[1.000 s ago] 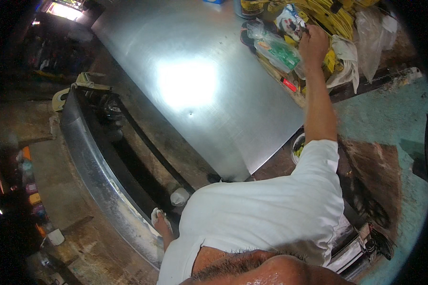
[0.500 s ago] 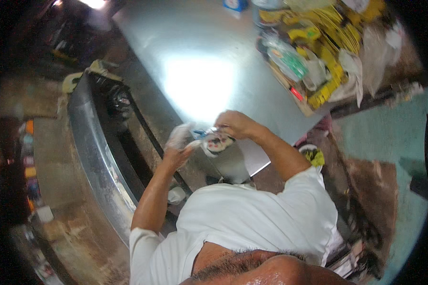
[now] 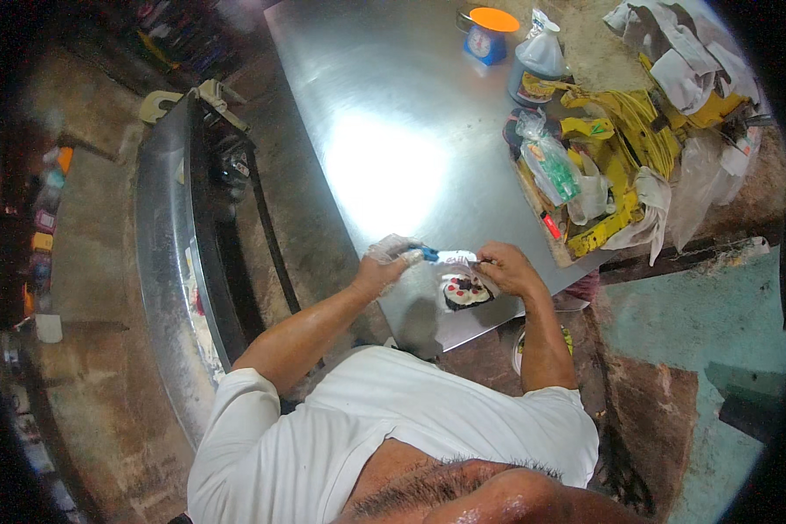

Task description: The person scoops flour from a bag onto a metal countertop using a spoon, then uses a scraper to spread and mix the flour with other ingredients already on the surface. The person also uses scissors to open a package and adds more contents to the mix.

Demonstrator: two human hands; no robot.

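Note:
A clear plastic bag point(image 3: 446, 272) hangs between my hands, over the near edge of the metal table point(image 3: 463, 166). Inside it sits a dark piece of food point(image 3: 468, 293), like a cake slice, with a white topping and red bits. Along the bag's upper edge runs a white printed strip point(image 3: 456, 258). My left hand point(image 3: 384, 264), in a thin clear glove, is closed on a small blue tool point(image 3: 429, 253) at the strip's left end; its exact kind is unclear. My right hand point(image 3: 508, 269) pinches the strip and bag at the right end.
A blue scale point(image 3: 486, 44) with an orange pan and a big jug point(image 3: 537, 65) stand at the far side. Yellow straps point(image 3: 620, 122), cloths and a green-and-clear plastic packet point(image 3: 552, 166) crowd the right. Left of the table lies a long curved metal panel point(image 3: 170, 253).
Both hands have shifted right with the bag, which now hangs with its food facing me and its top strip stretched out. The view has moved too, showing the scale and jug more fully.

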